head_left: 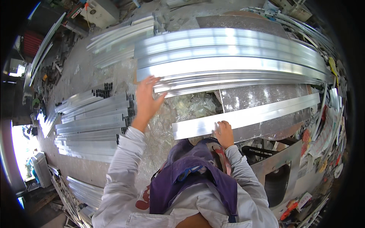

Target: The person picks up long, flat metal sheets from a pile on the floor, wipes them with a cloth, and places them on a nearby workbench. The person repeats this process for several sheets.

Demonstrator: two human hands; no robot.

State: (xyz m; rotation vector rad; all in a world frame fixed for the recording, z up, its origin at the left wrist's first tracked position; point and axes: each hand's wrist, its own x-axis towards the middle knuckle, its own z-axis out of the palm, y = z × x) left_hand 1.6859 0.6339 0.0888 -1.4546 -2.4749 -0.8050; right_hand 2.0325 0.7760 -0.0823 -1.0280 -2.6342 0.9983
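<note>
A long, flat aluminium profile lies crosswise in front of me, its left end sticking out past a dark board. My right hand is closed on its near edge, fingers curled over the top. Beyond it rests a stack of shiny aluminium profiles, with more thin edges layered along the near side. At the left end of that stack is my left hand, thumb and fingers spread apart. Its fingertips are by the ends of the profiles; whether they touch is hard to tell.
More bundles of profiles lie on the floor at left, others at the far left. The dark board lies under the work. A metal frame with a dark round part stands at near right, amid scraps and rods.
</note>
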